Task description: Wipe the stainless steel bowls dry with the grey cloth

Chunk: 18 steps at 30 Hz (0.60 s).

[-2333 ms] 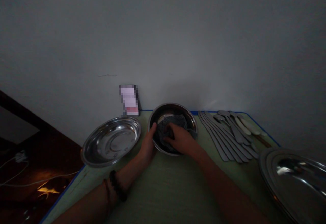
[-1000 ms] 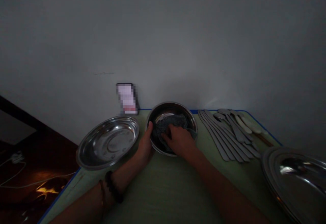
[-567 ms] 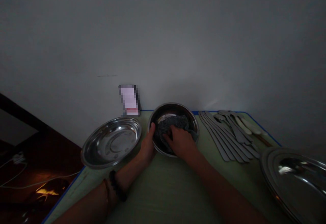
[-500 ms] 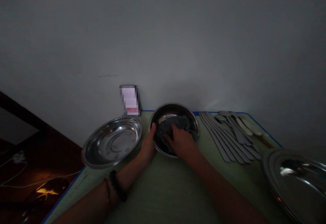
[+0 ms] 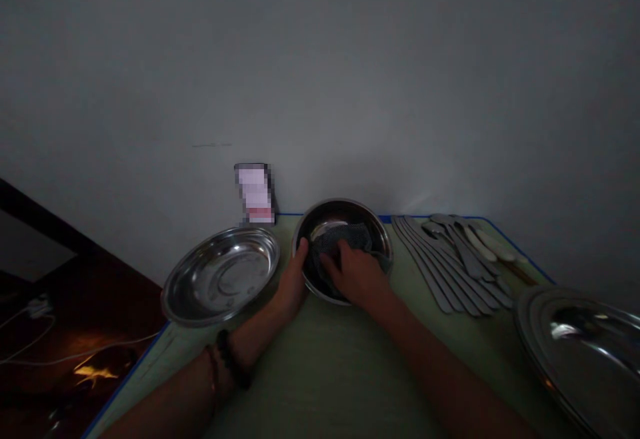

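A shiny metal bowl [image 5: 350, 207] is tilted towards me near the back edge of the table. My left hand [image 5: 294, 278] grips its left side, thumb over the rim and the other fingers hidden underneath. Inside the bowl lies a dark grey cloth [image 5: 350, 234], bunched up and partly draped towards the right rim. My right hand [image 5: 359, 272] is closed on this cloth, pressing it against the inner wall; some of its fingertips are hidden in the folds.
Left of the bowl rests a shallow metal dish [image 5: 220, 279]; behind it a phone [image 5: 255, 192] leans on the wall. Several pieces of flatware [image 5: 445, 266] fan out at right, beside stacked metal plates [image 5: 575, 359]. A white cable [image 5: 100, 356] runs off the left table edge.
The right hand and the cloth have shifted very slightly within the bowl. The left hand keeps its hold on the rim, and the whole view has moved a little.
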### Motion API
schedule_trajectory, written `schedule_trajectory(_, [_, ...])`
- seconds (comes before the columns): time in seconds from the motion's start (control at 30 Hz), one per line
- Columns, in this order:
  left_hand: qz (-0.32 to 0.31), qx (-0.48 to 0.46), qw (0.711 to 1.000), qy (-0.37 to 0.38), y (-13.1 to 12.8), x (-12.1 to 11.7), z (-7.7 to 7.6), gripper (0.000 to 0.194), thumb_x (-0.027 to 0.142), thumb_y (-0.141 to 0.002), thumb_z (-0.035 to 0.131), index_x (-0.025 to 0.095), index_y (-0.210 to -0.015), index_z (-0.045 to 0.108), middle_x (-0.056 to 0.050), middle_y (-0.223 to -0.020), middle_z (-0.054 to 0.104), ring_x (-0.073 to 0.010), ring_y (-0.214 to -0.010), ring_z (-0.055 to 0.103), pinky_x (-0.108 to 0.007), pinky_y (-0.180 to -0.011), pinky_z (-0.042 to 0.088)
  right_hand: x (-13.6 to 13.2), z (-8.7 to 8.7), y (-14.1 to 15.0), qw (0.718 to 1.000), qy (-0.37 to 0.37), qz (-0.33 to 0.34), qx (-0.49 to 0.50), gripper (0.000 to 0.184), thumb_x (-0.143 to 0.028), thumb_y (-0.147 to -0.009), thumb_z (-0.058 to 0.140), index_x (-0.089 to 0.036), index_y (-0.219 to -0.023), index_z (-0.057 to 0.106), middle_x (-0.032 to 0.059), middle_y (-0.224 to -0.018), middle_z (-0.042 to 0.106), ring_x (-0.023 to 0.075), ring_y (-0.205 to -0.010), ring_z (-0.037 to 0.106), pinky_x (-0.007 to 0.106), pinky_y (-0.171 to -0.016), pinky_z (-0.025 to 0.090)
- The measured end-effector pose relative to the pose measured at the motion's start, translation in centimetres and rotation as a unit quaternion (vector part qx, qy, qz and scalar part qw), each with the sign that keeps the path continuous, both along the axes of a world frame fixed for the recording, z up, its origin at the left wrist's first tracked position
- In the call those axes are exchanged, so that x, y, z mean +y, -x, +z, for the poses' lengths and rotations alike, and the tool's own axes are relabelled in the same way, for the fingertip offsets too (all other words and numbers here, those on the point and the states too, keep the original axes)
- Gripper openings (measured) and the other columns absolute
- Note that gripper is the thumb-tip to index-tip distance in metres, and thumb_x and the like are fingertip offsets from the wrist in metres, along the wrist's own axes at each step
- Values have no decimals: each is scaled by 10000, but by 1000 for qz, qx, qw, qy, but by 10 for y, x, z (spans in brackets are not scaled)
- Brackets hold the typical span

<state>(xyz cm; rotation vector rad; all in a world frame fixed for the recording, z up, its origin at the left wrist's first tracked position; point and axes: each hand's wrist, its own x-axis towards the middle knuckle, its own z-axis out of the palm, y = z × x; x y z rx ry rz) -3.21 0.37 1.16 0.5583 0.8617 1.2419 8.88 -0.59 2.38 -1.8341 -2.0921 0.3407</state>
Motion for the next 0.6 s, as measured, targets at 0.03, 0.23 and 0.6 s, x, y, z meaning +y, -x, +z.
schedule_trajectory(0.03, [-2, 1, 1000, 6, 0, 0, 0, 466, 397, -902, 493, 168, -1306, 532, -96, -1151, 697, -251, -1108, 625, -402, -1023, 433, 0, -1, 0, 1000, -1, 0, 1, 358, -467, -927, 354, -163, -1014, 522, 133, -907, 714, 292, -839, 696, 365, -703, 481])
schedule_trajectory(0.23, [-3, 17, 999, 29, 0, -2, 4, 416, 392, -913, 468, 114, -1179, 630, -115, -1102, 716, -252, -1125, 614, -380, -1030, 428, -1, 0, 1, 1000, -8, 0, -11, 245, -333, -913, 363, -170, -999, 524, 123, -896, 716, 284, -811, 700, 362, -687, 479])
schedule_trajectory(0.6, [3, 32, 998, 51, -1, 1, 5, 398, 392, -910, 468, 97, -1065, 685, -119, -1022, 740, -256, -1120, 617, -370, -1019, 438, -3, 2, 1, 1000, -7, -13, -8, 325, -273, -888, 372, -190, -1187, 471, 110, -886, 723, 272, -787, 702, 333, -665, 462])
